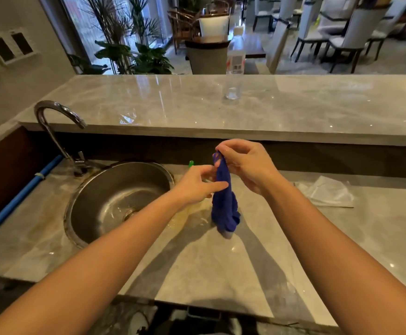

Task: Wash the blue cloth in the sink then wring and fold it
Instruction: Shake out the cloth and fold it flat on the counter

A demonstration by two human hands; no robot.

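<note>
The blue cloth (225, 201) hangs bunched and twisted above the marble counter, just right of the round steel sink (115, 201). My right hand (244, 165) pinches its top end with curled fingers. My left hand (197, 187) reaches across from the left and its fingers pinch the cloth's middle. The cloth's lower end dangles near the counter surface, blurred. The sink basin looks wet, with its drain visible.
A curved chrome tap (59, 122) stands behind the sink at left. A clear plastic bottle (234, 68) stands on the raised marble ledge. A crumpled clear plastic bag (325, 192) lies on the counter at right. A small green object (191, 163) sits behind my left hand.
</note>
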